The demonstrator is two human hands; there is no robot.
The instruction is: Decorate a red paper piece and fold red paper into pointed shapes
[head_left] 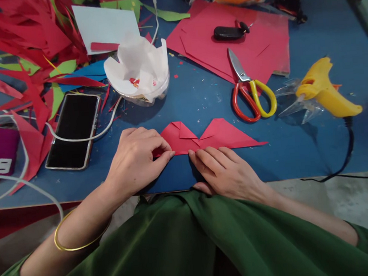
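Note:
A folded red paper (225, 135) lies flat near the front edge of the blue table, with two raised peaks and a V-shaped dip between them. My left hand (137, 157) pinches its left end between thumb and curled fingers. The fingertips of my right hand (227, 170) rest together on the paper's lower edge, right of its middle, with the thumb tucked below. The paper's right tip sticks out past my right hand. Its left end is partly hidden under my left fingers.
Scissors (244, 85) lie beyond the paper, partly on red sheets (201, 37). A yellow glue gun (328, 89) is at the right. A paper-lined bowl (142, 73), a phone (74, 130), a white cable and red scraps (33, 35) occupy the left.

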